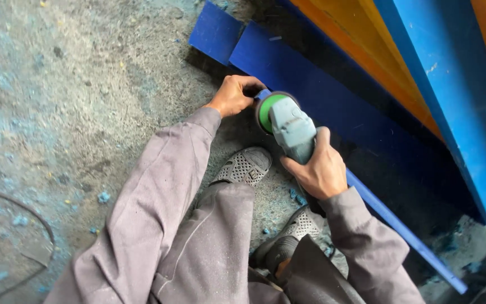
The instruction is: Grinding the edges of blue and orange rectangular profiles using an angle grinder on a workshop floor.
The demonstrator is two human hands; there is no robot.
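Blue strip [310,90] was mid-grinding: your right hand [322,171] clenched the angle grinder [288,126], left hand [233,95] pinned its end; steady passes came next.

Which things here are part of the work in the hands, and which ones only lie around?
In use:
- angle grinder with green disc, in right hand
- blue strip, steadied by left hand

Lying about:
- blue chips on concrete floor
- dark cable
- orange panel

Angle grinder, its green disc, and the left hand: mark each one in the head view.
angle grinder [291,130], head view, on the grey-blue housing above the grip.
green disc [266,112], head view, on the green face by the guard.
left hand [233,95], head view, on the back of the hand.
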